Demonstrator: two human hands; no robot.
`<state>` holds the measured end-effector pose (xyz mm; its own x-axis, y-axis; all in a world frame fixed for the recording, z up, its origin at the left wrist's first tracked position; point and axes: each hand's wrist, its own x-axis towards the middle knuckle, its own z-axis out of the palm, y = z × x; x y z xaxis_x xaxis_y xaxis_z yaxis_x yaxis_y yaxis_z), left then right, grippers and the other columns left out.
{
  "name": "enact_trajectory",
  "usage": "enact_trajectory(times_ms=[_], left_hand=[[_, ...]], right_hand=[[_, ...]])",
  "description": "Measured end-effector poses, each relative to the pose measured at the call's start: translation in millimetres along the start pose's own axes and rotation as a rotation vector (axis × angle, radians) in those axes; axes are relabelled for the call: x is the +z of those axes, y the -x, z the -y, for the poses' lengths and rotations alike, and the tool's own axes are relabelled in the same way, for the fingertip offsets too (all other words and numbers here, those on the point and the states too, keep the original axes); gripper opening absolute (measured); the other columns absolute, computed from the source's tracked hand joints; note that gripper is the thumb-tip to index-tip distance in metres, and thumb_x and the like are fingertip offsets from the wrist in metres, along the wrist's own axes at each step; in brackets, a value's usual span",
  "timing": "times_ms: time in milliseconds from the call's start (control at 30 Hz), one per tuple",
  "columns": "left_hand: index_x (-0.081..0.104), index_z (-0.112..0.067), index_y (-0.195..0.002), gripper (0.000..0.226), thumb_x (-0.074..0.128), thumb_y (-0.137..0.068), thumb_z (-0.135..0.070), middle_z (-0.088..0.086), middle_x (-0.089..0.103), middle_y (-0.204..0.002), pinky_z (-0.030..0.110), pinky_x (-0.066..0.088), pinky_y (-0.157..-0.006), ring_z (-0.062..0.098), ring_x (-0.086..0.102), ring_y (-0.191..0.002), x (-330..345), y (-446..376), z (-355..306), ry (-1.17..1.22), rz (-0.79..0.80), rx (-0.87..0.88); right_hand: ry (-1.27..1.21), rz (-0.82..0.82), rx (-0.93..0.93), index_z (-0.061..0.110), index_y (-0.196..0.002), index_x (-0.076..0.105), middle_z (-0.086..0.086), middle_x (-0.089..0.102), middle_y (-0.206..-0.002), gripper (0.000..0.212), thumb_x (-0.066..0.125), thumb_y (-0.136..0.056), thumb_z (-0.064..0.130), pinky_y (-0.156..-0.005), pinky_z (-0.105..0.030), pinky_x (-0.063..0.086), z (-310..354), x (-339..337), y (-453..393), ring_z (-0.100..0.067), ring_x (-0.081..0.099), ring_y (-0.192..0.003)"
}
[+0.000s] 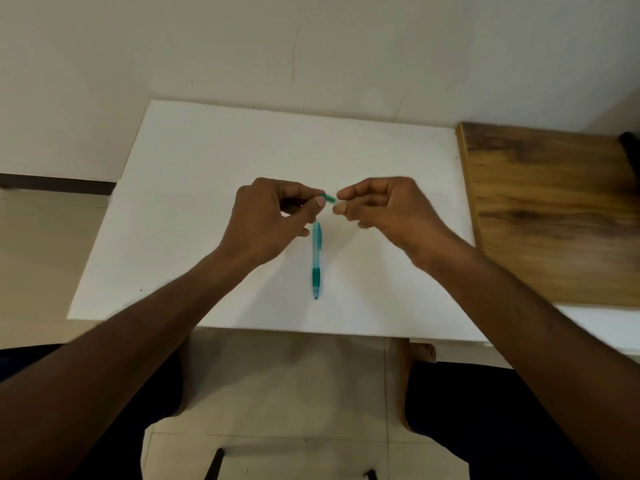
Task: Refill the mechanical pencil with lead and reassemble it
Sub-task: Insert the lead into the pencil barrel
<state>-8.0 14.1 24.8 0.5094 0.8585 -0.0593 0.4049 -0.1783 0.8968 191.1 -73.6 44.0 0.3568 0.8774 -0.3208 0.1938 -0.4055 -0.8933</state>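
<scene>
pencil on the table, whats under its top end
The white board lies under the pencil. Its top end slips beneath the left hand, so that end is covered.

Background only: board, wood, wall, floor.
You've got a white board (207, 202) as the work surface, a wood panel (554, 209) touching its right edge, a cream wall (311, 46) behind, and tiled floor (294, 382) below.

L hand (273, 216) & R hand (384, 206) are pinching a small green piece (329, 198) btwn fingertips above white board (207, 202); teal pencil (317, 261) is lying below, tip toward person.
</scene>
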Motion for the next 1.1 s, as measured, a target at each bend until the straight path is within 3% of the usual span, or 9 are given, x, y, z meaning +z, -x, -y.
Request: enact_trajectory(times_ms=[133,267,400,533,667,733,867,967,1100], left_hand=[[0.08,-0.02,-0.091,0.031,0.083,-0.088,-0.05,-0.017,0.074,-0.079,0.004,0.054,-0.063,0.002,0.071,-0.064,1,-1,11,-0.341,0.044,-0.044],[0.073,-0.02,-0.085,0.048,0.081,-0.08,-0.067,-0.008,0.071,-0.075,0.031,0.063,-0.076,0.011,0.068,-0.069,15,7,18,-0.516,0.127,-0.117],[0.063,-0.029,-0.083,0.055,0.073,-0.074,-0.082,-0.012,0.064,-0.074,0.03,0.056,-0.066,0.01,0.064,-0.07,24,13,15,-0.664,0.152,-0.114],[0.065,-0.027,-0.091,0.049,0.076,-0.08,-0.074,-0.012,0.065,-0.081,0.029,0.049,-0.067,0.012,0.064,-0.076,26,16,11,-0.684,0.17,-0.109],[0.069,-0.024,-0.09,0.041,0.08,-0.084,-0.063,-0.012,0.066,-0.079,0.027,0.047,-0.067,0.013,0.067,-0.075,22,17,8,-0.642,0.169,-0.128],[0.071,-0.023,-0.088,0.036,0.081,-0.085,-0.058,-0.01,0.069,-0.078,0.027,0.048,-0.066,0.013,0.068,-0.074,21,17,8,-0.629,0.164,-0.141],[0.072,-0.02,-0.08,0.028,0.082,-0.085,-0.046,-0.005,0.072,-0.073,0.027,0.05,-0.06,0.015,0.07,-0.069,18,16,8,-0.605,0.15,-0.18],[0.075,-0.014,-0.077,0.029,0.081,-0.085,-0.041,0.001,0.075,-0.071,0.034,0.06,-0.066,0.019,0.072,-0.067,12,12,6,-0.567,0.177,-0.212],[0.074,-0.015,-0.084,0.026,0.083,-0.086,-0.04,-0.001,0.072,-0.073,0.032,0.059,-0.066,0.017,0.069,-0.065,-3,10,6,-0.582,0.18,-0.205]], right_hand=[[0.002,-0.291,-0.006,0.029,-0.09,0.082,0.008,0.084,-0.093,0.01,0.089,-0.083,0.026,-0.084,-0.027,0.059,-3,-37,-20,-0.006,0.078,-0.091],[0.163,-0.466,0.043,0.027,-0.084,0.08,0.013,0.076,-0.079,0.009,0.089,-0.083,0.026,-0.067,-0.019,0.052,-27,-54,-34,0.001,0.066,-0.066],[0.401,-0.461,0.074,0.023,-0.089,0.081,0.01,0.078,-0.083,0.014,0.088,-0.083,0.033,-0.069,-0.024,0.057,-48,-45,-36,-0.007,0.073,-0.077],[0.531,-0.478,0.063,0.025,-0.087,0.079,0.01,0.076,-0.081,0.016,0.086,-0.084,0.039,-0.073,-0.032,0.061,-53,-39,-35,-0.012,0.074,-0.078],[0.586,-0.478,0.052,0.026,-0.087,0.077,0.013,0.072,-0.078,0.018,0.085,-0.086,0.042,-0.067,-0.026,0.058,-52,-44,-38,-0.01,0.071,-0.076],[0.591,-0.492,0.04,0.026,-0.094,0.076,0.012,0.072,-0.083,0.022,0.083,-0.087,0.046,-0.063,-0.019,0.049,-50,-46,-38,-0.009,0.069,-0.079],[0.621,-0.425,-0.172,0.024,-0.102,0.077,0.01,0.072,-0.094,0.018,0.08,-0.091,0.038,-0.07,-0.008,0.04,-34,-30,-34,-0.005,0.062,-0.084],[0.694,-0.229,-0.368,0.023,-0.104,0.079,0.008,0.076,-0.095,0.016,0.078,-0.092,0.033,-0.087,-0.024,0.052,-14,-4,-30,-0.005,0.061,-0.082],[0.822,-0.101,-0.408,0.027,-0.116,0.075,0.006,0.076,-0.106,0.026,0.074,-0.095,0.043,-0.099,-0.035,0.052,2,29,-38,-0.015,0.066,-0.1]])
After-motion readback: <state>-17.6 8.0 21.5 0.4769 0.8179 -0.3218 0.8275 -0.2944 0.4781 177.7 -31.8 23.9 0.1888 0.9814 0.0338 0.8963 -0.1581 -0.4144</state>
